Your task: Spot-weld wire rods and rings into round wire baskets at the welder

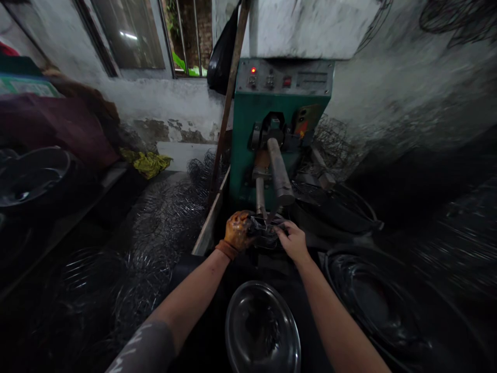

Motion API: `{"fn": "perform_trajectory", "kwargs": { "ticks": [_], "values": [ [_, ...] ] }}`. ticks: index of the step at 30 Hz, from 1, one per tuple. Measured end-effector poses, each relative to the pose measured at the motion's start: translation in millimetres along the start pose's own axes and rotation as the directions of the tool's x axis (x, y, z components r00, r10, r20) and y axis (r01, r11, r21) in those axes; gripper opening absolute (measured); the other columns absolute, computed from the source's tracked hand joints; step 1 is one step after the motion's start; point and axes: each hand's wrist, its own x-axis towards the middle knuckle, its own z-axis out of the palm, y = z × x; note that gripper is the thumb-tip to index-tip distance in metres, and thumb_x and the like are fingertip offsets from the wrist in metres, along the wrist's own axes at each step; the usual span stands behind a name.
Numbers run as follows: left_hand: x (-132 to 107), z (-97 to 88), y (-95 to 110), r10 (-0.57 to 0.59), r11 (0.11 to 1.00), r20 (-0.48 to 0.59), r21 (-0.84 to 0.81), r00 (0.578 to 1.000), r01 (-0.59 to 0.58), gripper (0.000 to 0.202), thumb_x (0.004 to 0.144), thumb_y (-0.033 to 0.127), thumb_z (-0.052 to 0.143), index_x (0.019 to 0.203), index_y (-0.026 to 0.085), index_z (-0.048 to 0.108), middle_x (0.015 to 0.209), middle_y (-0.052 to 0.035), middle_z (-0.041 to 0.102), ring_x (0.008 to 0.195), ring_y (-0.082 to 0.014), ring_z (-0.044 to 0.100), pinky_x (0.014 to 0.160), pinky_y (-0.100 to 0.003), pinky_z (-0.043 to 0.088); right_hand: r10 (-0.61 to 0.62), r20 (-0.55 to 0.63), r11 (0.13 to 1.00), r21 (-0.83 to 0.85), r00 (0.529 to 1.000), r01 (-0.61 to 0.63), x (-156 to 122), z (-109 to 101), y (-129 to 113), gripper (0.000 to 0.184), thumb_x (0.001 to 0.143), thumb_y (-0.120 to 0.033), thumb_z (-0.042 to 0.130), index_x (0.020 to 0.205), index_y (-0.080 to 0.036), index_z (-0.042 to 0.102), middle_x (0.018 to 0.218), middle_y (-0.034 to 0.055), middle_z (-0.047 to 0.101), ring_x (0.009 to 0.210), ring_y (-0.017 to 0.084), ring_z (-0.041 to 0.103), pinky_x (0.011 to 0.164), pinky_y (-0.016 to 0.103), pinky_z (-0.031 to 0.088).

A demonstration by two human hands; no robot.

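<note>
My left hand (237, 231), in a stained orange glove, is closed on the left side of a small wire frame (266, 239). On its right side, the thumb and fingers of my bare right hand (292, 239) pinch the same frame. The frame sits at the pointed tips below the two thick metal arms (280, 176) of a green spot welder (248, 119). Whether the tips touch the wire I cannot make out. A shiny metal bowl (236, 331) rests close to my body between my forearms, with small dark pieces inside.
Tangled wire rings (163, 217) pile up at the left, beside a wooden board (212, 217). Black tubs (345, 259) with wire rings stand at the right. A leaning pole (229, 93), a yellow cloth (147, 163) and a lit red lamp (253, 70) are further back.
</note>
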Motion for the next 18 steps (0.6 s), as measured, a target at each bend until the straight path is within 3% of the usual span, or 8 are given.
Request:
{"fn": "perform_trajectory", "kwargs": {
  "ticks": [18],
  "values": [
    [0.9, -3.8, 2.7, 0.024, 0.999, -0.011, -0.025, 1.000, -0.025, 0.039, 0.081, 0.053, 0.074, 0.104, 0.021, 0.072, 0.127, -0.0138, 0.071, 0.126, -0.0320, 0.063, 0.110, -0.051, 0.052, 0.012, -0.025, 1.000, -0.018, 1.000, -0.013, -4.2, 3.4, 3.7, 0.021, 0.091, -0.043, 0.063, 0.079, -0.026, 0.066, 0.095, 0.0102, 0.079, 0.093, 0.029, 0.074, 0.090, 0.047, 0.059]
  ]
}}
